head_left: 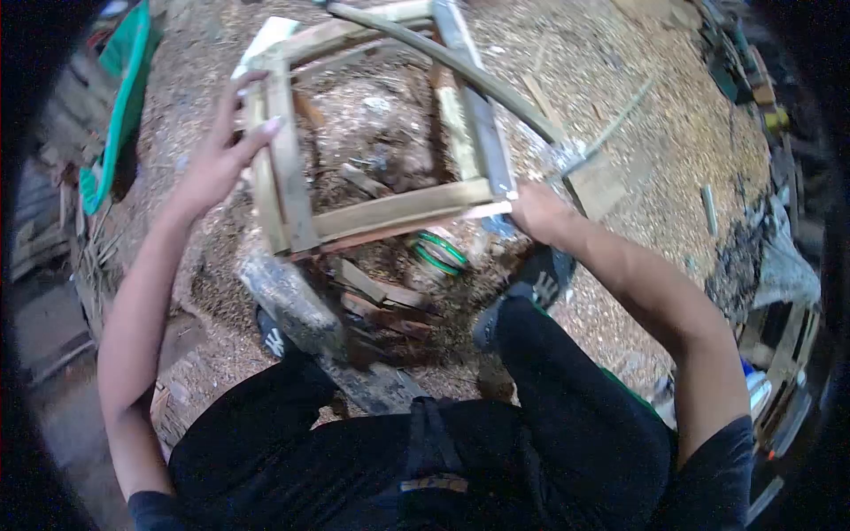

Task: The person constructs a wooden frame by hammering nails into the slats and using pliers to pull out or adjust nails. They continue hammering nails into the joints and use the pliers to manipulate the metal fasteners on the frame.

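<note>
A rectangular wooden frame (pixel 403 209), built from nailed-looking strips, is held up in front of my knees and slightly tilted. My left hand (pixel 217 164) grips its left side, thumb on the inner strip and fingers round the outer edge. At the lower right corner, my right hand (pixel 540 212) is closed on the frame; its fingers are partly hidden. A long wooden stick (pixel 443 60) crosses the frame's upper right side. Beneath the lower strip, a round object with green bands (pixel 440 254) lies among wood scraps (pixel 381 296) between my feet.
Wood shavings cover the ground (pixel 699 159). A worn grey plank (pixel 288 301) lies between my legs. A green sheet (pixel 124 97) stands at the left by stacked timber. At the right are a thin curved strip (pixel 615 124), a flat board (pixel 598 188) and a pale plastic bag (pixel 786 261).
</note>
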Demonstrator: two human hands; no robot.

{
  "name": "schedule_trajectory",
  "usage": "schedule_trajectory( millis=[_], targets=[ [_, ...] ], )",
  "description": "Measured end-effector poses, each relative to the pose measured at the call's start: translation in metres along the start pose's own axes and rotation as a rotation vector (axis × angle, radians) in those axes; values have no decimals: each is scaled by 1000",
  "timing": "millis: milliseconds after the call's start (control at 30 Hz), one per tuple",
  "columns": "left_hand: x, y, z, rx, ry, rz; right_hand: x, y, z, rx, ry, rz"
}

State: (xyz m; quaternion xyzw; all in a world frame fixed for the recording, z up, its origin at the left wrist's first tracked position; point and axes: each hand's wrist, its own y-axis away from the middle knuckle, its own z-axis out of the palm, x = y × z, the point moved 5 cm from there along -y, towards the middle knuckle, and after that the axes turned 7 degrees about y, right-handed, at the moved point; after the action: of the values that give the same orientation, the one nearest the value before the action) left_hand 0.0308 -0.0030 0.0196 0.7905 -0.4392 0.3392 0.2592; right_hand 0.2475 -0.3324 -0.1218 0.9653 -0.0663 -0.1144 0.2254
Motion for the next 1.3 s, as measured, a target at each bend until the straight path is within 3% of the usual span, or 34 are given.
schedule_trajectory(
  millis=[167,200,300,367,400,433,467,500,533,567,600,667,700,767,867,900,1033,1200,1267,1300],
  targets=[
    [-3,0,4,-25,149,20,3,-1,0,-77,-71,107],
    [8,3,4,-7,79,-48,9,0,6,-68,-60,92],
    [-2,1,4,16,63,47,28,0,20,35,36,-11],
    [-4,2,4,42,-35,97,39,6,7,260,-698,4],
    [-1,2,3,58,-138,152,47,13,-9,223,-266,60],
    [8,2,2,65,-137,158,56,15,-18,66,-799,411],
    [11,6,3,57,-134,48,74,19,-31,234,-259,324],
    [10,9,1,49,-129,-65,88,25,-52,439,-294,310],
    [7,8,0,94,-197,44,114,25,-71,481,-254,321],
    [2,7,-1,103,-191,43,127,27,-100,534,-483,440],
    [4,6,-3,151,-362,164,142,28,-130,655,-508,344],
    [13,9,-2,237,-567,348,119,34,-209,780,-442,333],
    [11,8,-3,244,-561,345,124,28,-231,860,-492,219],
    [12,6,-1,239,-623,461,92,14,-277,845,-559,105],
    [13,9,-2,245,-587,457,23,-25,-311,815,-617,-80],
    [12,9,-2,238,-579,458,4,-45,-312,820,-673,-200],
    [18,11,-3,252,-587,459,-75,-115,-302,601,-735,-342],
    [13,9,-1,277,-572,458,-104,-181,-275,558,-825,-196],
    [12,10,-2,274,-580,455,-113,-182,-279,691,-497,-159],
    [11,10,-1,271,-590,453,-112,-186,-276,687,-494,-159]
  ],
)
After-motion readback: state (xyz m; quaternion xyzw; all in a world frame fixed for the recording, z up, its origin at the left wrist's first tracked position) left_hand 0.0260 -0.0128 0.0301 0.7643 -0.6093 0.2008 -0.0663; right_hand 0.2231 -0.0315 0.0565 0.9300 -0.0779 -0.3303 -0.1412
